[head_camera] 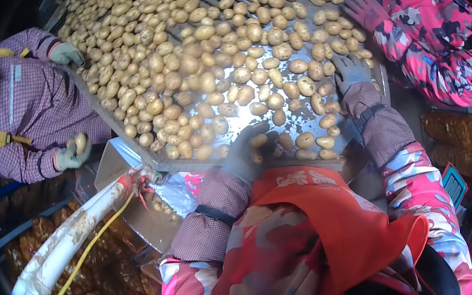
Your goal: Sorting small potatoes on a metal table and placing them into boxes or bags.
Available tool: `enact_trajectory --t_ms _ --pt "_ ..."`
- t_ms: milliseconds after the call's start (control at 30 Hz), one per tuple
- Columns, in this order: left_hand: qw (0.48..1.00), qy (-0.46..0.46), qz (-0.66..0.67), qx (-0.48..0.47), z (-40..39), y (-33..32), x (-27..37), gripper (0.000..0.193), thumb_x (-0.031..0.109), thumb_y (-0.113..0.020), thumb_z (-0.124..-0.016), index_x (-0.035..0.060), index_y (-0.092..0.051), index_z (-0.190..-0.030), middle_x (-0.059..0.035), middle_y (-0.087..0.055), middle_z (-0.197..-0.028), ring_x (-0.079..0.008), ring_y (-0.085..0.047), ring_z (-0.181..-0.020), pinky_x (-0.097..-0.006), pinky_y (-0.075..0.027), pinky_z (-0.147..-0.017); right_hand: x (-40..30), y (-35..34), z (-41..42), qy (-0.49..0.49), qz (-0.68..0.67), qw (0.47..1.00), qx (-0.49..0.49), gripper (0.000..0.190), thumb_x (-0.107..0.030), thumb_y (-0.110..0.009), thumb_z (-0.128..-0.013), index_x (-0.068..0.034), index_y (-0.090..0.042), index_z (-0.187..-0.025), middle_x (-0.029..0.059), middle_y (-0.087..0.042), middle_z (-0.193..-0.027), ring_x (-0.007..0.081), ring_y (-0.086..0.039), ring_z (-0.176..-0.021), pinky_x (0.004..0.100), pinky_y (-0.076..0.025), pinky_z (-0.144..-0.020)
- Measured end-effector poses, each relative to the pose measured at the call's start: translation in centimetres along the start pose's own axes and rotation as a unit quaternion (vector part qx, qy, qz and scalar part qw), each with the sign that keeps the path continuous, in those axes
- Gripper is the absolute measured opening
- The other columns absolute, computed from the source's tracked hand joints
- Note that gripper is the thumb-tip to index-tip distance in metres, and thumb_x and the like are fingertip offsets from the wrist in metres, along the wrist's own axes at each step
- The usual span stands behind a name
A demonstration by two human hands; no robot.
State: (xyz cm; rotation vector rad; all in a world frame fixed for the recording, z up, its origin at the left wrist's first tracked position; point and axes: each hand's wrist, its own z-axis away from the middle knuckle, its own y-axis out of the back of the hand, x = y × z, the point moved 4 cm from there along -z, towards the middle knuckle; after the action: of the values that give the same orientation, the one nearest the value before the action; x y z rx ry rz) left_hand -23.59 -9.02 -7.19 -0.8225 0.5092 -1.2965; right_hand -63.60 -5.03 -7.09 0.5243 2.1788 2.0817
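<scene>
My left hand [247, 150], in a grey work glove, is at the near edge of a metal sorting table [239, 122]. Its fingers curl around a small potato [259, 140], and a second potato [257, 158] shows lower in the palm. Farther right, my gloved right hand [352, 72] reaches palm down along the table's right side, fingers apart among potatoes. Whatever lies under that palm is hidden. Loose yellow potatoes [275, 101] are scattered between my two hands. A dense heap of potatoes [127, 50] covers the table's left and far parts.
At left, a co-worker's glove [73, 155] holds a potato; their other glove [67, 54] rests at the rim. Another co-worker's pink glove [365, 8] reaches in from the right. A white pipe [72, 220], yellow hose [85, 254] and cardboard box [148, 222] stand lower left. Filled bags [103, 292] lie below.
</scene>
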Motion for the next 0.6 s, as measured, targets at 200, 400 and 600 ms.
enact_trajectory --t_ms 200,400,600 --pt "0.997 -0.051 0.051 0.03 2.1 1.6 2.2 0.04 0.023 -0.054 -0.112 0.0018 -0.056 -0.147 -0.0211 -0.064 -0.141 -0.0347 -0.067 -0.12 -0.0457 -0.059 -0.1 -4.7 5.0 -0.1 -0.121 -0.236 0.963 0.053 0.043 -0.028 -0.073 -0.095 -0.01 -0.071 -0.134 0.0179 -0.076 -0.118 0.0417 -0.071 -0.107 0.0505 -0.055 -0.096" --pt "0.965 -0.212 -0.153 -0.009 4.0 0.8 3.8 0.038 0.024 -0.049 -0.114 -0.0024 -0.057 -0.14 -0.0205 -0.06 -0.143 -0.0335 -0.063 -0.129 -0.0471 -0.057 -0.11 -20.7 13.8 2.0 0.178 -0.458 0.869 -0.057 0.04 -0.027 -0.077 -0.093 -0.005 -0.073 -0.125 0.0226 -0.071 -0.126 0.0437 -0.067 -0.116 0.0512 -0.053 -0.104" --pt "0.978 -0.165 0.122 0.043 9.5 1.1 4.1 0.023 0.018 -0.056 -0.109 0.0025 -0.064 -0.125 -0.0159 -0.066 -0.118 -0.0269 -0.064 -0.129 -0.042 -0.056 -0.109 -22.1 10.3 -7.4 0.023 -0.561 0.827 -0.044 0.047 -0.032 -0.071 -0.096 -0.004 -0.066 -0.133 0.0259 -0.068 -0.131 0.045 -0.065 -0.122 0.0488 -0.053 -0.104"
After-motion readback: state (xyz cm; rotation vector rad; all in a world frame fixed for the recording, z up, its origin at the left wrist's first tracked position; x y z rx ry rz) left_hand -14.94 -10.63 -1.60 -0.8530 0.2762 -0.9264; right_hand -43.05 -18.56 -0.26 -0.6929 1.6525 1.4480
